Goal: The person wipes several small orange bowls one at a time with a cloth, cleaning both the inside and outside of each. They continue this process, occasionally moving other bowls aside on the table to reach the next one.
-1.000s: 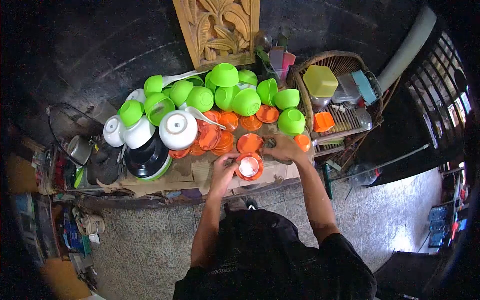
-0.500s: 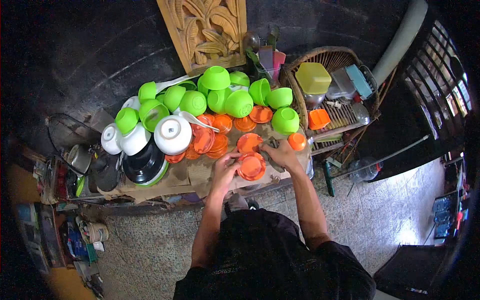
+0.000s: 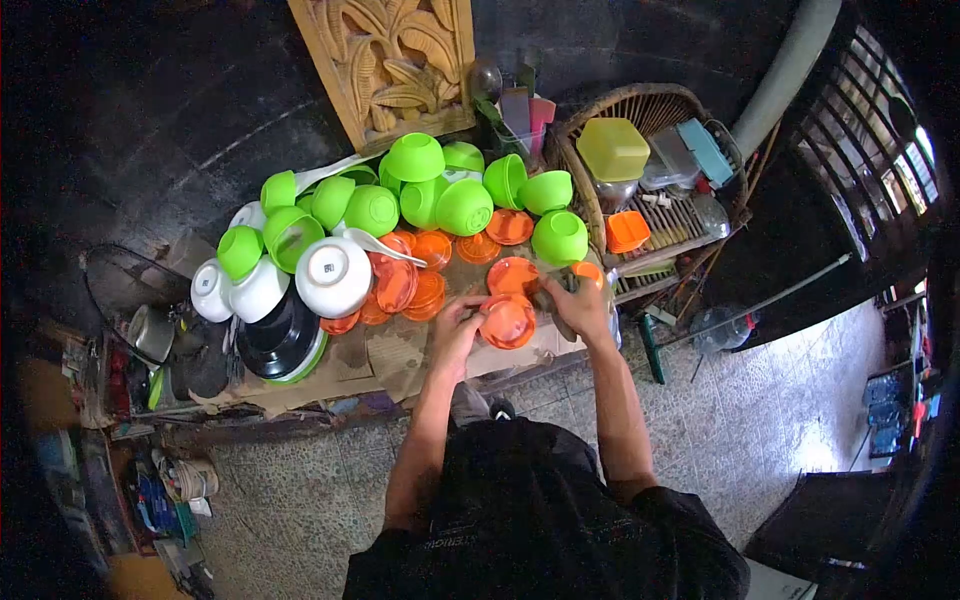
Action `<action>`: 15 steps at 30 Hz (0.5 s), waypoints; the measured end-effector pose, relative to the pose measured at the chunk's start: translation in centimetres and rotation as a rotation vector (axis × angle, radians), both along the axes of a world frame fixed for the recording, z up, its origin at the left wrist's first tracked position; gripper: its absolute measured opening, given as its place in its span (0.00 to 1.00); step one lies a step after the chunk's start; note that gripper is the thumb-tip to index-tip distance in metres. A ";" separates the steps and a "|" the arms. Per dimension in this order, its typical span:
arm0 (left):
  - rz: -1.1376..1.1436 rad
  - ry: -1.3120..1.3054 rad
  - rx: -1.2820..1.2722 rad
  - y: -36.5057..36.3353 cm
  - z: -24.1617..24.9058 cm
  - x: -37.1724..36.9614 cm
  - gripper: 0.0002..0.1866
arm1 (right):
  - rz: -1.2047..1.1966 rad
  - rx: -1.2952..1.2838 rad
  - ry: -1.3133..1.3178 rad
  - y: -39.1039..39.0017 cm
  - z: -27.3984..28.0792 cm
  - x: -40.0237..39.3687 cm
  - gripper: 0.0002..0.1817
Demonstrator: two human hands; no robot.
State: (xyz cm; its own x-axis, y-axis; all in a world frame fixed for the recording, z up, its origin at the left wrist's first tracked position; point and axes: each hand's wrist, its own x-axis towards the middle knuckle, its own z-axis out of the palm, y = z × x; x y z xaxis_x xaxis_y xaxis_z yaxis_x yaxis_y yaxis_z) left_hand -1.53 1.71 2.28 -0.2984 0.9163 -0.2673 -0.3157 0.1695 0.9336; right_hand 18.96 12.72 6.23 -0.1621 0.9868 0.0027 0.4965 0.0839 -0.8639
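Observation:
My left hand point(image 3: 457, 338) grips the left edge of a round orange saucer point(image 3: 508, 323), held over the front of the cardboard-covered table. Right behind it, another orange saucer point(image 3: 512, 275) partly shows. My right hand point(image 3: 583, 308), thumb spread from the fingers, reaches to a small orange cup point(image 3: 587, 270); the fingers overlap the cup's near side. More orange saucers point(image 3: 397, 285) lie to the left in overlapping groups. Just beyond my right hand, a green bowl point(image 3: 560, 238) rests upside down.
Several green bowls point(image 3: 417, 157) are heaped at the back. White bowls point(image 3: 332, 275) and black plates point(image 3: 275, 335) crowd the left side. A wicker basket rack point(image 3: 585, 190) with plastic containers stands at the right. Behind leans a carved wooden panel point(image 3: 390, 70).
My right hand has moved right, from beside the rear saucer to the orange cup. My left hand keeps its hold on the front saucer. The whole view has shifted slightly.

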 end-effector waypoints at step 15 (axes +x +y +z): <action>0.335 -0.618 0.247 -2.0 -1.3 -1.0 0.17 | 0.025 -0.310 0.759 -6.4 1.1 -2.1 0.19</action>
